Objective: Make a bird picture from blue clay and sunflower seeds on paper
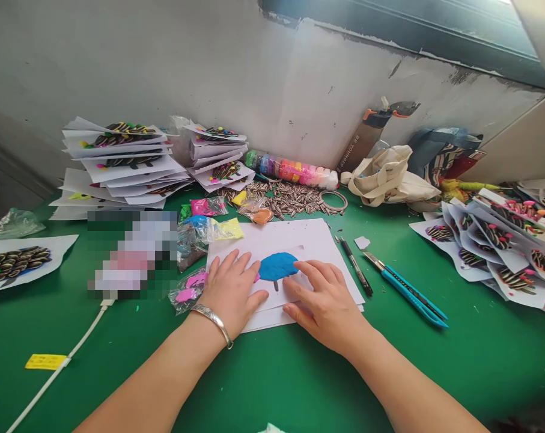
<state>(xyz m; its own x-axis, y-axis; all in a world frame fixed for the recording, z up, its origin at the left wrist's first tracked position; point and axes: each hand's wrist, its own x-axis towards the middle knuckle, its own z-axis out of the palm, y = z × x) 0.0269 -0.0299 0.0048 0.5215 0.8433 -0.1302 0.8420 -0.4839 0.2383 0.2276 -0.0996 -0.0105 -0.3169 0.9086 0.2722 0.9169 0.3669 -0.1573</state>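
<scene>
A scuffed, pale wall [119, 60] with peeling paint rises behind the smooth green worktop [263, 373]. Two layered paper stacks, decorated with striped seeds and bright dabs, stand toward its back left corner; a third decorated pile [502, 240] fans out by the right edge. Along the back edge sit one limp cloth bag [384, 174], a wrapped row of multicoloured tubs [294, 168] and a loose heap of slim, striped seeds [285, 198], too many to count. Mid-worktop lie at least two white paper sheets [272, 231], layered. The left hand [234, 285] and right hand [328, 300] rest there, fingers parted and gripping nothing, their tips at opposite ends of one flattened, matte blue clay oval [279, 266] on the top sheet. Toward the right edge lie one blue plastic cutter [411, 297] and one slender pen [357, 267].
</scene>
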